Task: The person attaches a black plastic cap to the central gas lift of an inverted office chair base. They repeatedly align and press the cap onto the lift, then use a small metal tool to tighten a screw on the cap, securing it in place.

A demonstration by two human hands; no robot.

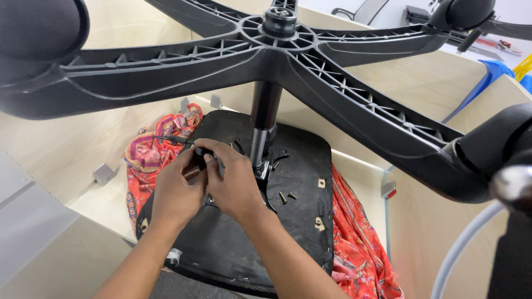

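Chair base (288,52) overhead; gas column (261,130) alongside.

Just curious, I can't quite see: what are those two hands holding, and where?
Both hands pinch a small black part at the upside-down chair seat's underside; their exact grip is hidden.

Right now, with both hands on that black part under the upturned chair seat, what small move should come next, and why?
Probably reach the right hand for one of the loose screws lying on the seat underside. Both hands, left hand too, pinch a small black part beside the metal column, and the screws lie free just right of them.
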